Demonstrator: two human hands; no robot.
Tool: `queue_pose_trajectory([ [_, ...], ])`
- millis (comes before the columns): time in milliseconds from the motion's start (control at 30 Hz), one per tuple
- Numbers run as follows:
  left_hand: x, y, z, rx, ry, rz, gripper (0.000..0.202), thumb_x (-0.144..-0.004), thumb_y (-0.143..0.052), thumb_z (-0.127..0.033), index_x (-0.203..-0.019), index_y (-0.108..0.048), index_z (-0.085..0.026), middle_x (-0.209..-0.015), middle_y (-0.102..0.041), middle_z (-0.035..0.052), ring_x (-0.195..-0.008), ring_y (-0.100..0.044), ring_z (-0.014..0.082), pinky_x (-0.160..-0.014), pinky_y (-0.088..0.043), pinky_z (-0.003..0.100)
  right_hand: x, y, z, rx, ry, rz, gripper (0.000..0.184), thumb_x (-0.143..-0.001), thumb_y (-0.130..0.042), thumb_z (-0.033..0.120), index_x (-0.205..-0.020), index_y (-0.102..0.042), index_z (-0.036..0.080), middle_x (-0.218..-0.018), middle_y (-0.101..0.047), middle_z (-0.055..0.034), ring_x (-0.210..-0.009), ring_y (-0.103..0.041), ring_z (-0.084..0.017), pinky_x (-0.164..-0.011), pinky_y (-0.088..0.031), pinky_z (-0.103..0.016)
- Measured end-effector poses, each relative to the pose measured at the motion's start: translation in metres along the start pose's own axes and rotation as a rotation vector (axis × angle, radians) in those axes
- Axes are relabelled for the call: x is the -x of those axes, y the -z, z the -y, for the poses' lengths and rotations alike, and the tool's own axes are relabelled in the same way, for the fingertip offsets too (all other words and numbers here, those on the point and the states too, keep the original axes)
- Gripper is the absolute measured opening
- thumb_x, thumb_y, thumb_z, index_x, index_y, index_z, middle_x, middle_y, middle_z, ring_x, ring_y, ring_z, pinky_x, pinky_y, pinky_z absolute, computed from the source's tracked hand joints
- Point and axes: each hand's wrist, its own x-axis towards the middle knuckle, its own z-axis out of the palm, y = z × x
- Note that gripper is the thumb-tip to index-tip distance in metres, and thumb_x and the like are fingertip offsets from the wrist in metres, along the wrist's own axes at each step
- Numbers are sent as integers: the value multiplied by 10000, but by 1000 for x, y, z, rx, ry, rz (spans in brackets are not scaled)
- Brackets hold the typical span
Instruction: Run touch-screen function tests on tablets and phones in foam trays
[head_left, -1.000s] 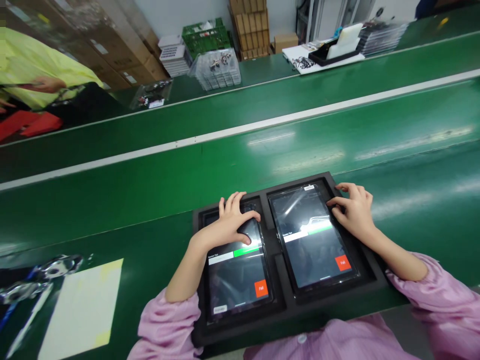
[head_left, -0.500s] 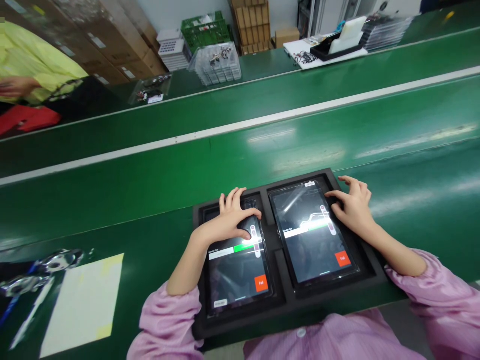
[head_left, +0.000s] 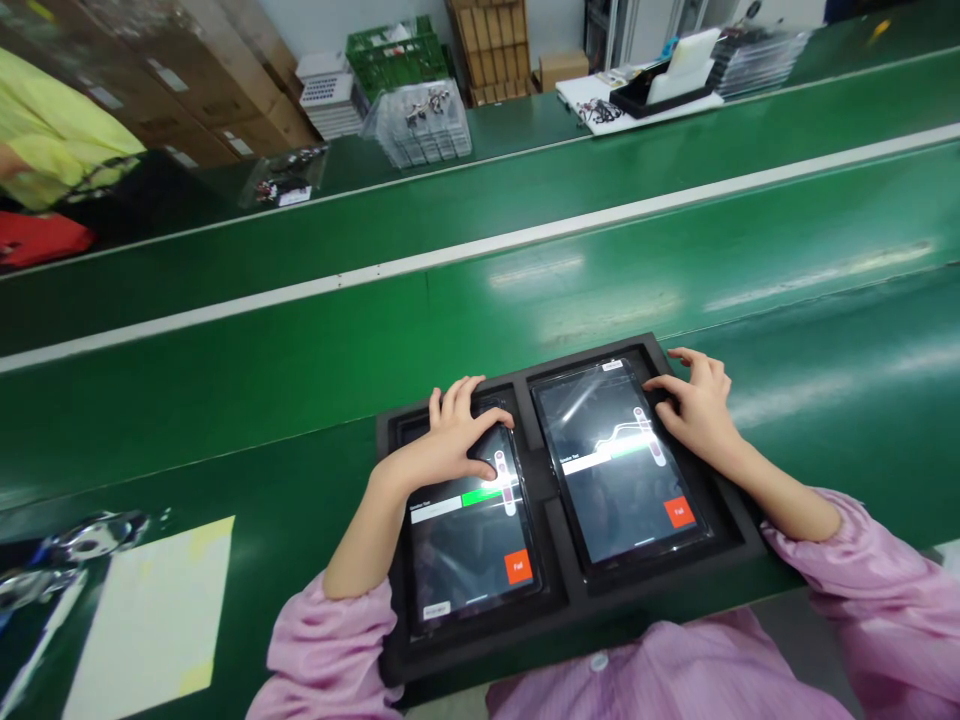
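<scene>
Two black tablets lie side by side in a black foam tray [head_left: 555,610] on the green conveyor bench. My left hand [head_left: 450,440] rests on the upper part of the left tablet [head_left: 469,535], fingers curled over its top right edge. My right hand [head_left: 697,405] presses the upper right edge of the right tablet [head_left: 619,470], fingers bent. Both screens show a white and green bar, a vertical slider overlay and a red "Fail" button. Neither hand lifts anything.
A white sheet [head_left: 150,620] and a shiny plastic-wrapped item [head_left: 67,550] lie at the left. Across the belts stand clear trays [head_left: 416,125], a green crate [head_left: 386,60], cardboard boxes and a white board with parts [head_left: 637,95]. A person in yellow [head_left: 52,130] works at far left.
A vertical slider overlay has appeared on both screens. My hands stay on the tablets' upper edges; the view has shifted slightly to the right.
</scene>
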Motion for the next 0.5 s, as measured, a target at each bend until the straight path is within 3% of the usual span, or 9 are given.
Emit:
queue_pose_trajectory([
  [500, 0, 2, 0, 5, 29, 7, 522, -736, -816, -349, -1204, -585, -335, -1600, -52, 79, -1468, 75, 475, -1087, 61, 767, 0, 1, 3, -17, 3, -20, 224, -758, -540, 152, -849, -733, 221, -1323, -438, -118, -1192, -373, -378, -937, -330, -563],
])
